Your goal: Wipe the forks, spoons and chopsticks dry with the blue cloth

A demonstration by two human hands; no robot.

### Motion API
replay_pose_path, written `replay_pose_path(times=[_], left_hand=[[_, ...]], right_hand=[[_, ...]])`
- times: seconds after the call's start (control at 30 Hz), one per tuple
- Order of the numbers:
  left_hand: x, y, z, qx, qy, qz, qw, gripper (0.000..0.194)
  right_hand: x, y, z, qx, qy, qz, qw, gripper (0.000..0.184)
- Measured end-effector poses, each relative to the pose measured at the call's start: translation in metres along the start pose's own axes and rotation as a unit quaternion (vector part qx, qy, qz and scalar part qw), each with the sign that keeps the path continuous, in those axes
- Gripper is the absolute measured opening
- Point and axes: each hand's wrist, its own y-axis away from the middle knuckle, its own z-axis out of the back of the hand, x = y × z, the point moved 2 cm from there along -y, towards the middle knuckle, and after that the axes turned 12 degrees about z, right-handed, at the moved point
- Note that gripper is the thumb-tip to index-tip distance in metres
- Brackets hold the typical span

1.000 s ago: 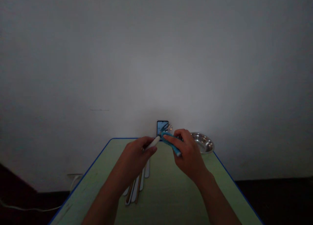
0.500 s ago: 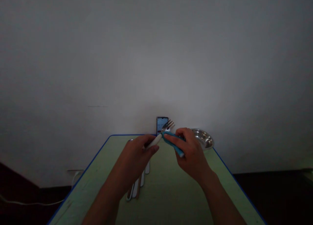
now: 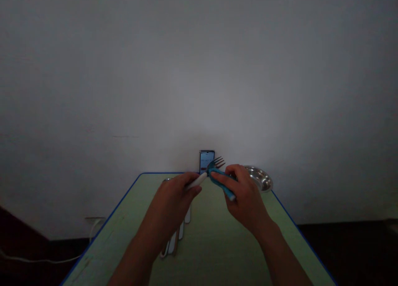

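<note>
My left hand (image 3: pixel 175 192) is closed on the white handle of a fork (image 3: pixel 197 181), whose metal tines point up and to the right. A folded blue cloth (image 3: pixel 226 187) is pinched in the fingers of my right hand (image 3: pixel 245 192). It is pressed against the fork where the handle meets the metal, covering part of the neck. Both hands are raised over the middle of the table. Beneath my left forearm lie several utensils with white and brown handles (image 3: pixel 173 243); their other ends are mostly hidden by the hand and arm.
A shiny metal bowl (image 3: pixel 264 179) stands at the table's back right corner, partly behind my right hand. A phone (image 3: pixel 206 156) with a lit screen leans on the wall (image 3: pixel 199 70). The pale green table (image 3: pixel 224 248) has a blue edge. A white cable (image 3: pixel 46 260) runs at left.
The blue cloth has shifted slightly up along the fork, toward the base of the tines. Both hands keep their hold and have barely moved.
</note>
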Motion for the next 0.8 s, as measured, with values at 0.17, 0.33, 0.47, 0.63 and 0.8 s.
replay_pose_path(times=[0.17, 0.33, 0.47, 0.63, 0.8], left_hand=[[-0.0014, 0.0013, 0.001, 0.003, -0.007, 0.0, 1.0, 0.024], [-0.0003, 0.0009, 0.0007, 0.009, 0.005, -0.004, 1.0, 0.024], [-0.0013, 0.0003, 0.0019, 0.006, -0.001, 0.0, 1.0, 0.025], [-0.003, -0.0002, 0.0019, 0.006, -0.004, -0.002, 1.0, 0.026], [-0.0014, -0.0006, 0.0014, -0.001, -0.015, -0.001, 1.0, 0.027]], right_hand=[[0.0007, 0.0018, -0.0005, -0.002, 0.003, 0.003, 1.0, 0.056], [0.0016, 0.0005, 0.0016, 0.003, 0.002, -0.002, 1.0, 0.056], [0.0021, -0.0005, 0.0026, 0.002, 0.012, -0.002, 1.0, 0.056], [0.0018, -0.0002, 0.0023, 0.0, 0.03, -0.005, 1.0, 0.053], [0.0013, 0.0002, 0.002, 0.009, 0.037, -0.013, 0.999, 0.056]])
